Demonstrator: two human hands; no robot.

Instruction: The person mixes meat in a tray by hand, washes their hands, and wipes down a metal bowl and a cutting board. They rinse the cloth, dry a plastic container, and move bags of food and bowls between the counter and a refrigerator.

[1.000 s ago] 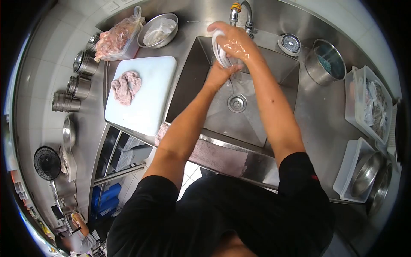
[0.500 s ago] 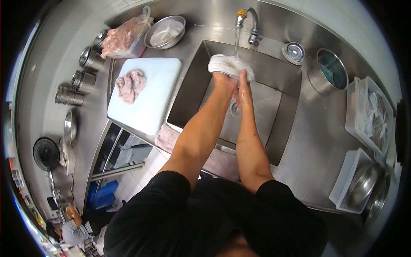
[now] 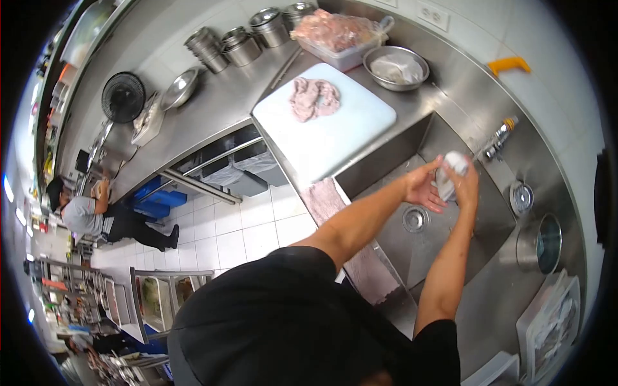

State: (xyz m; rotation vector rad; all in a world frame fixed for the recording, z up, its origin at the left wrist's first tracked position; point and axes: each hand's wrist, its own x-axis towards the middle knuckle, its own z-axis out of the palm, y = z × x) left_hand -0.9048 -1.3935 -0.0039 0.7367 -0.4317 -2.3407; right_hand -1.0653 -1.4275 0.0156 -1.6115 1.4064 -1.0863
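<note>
Over the metal sink, my right hand is closed on a bunched white cloth. My left hand is beside the cloth, its palm turned toward it and its fingers spread; any contact is hard to make out. The faucet is just above and to the right of my hands, and its outlet is blurred. Below my left hand, the round drain shows in the sink floor.
A white cutting board bears a pink cloth. Behind it are a tub of raw meat and a metal bowl. A pot and plastic tub lie right. A co-worker is far left.
The view has swung left, bringing more of the kitchen and the co-worker into sight. The white cloth is bunched smaller, and my left hand's fingers have spread.
</note>
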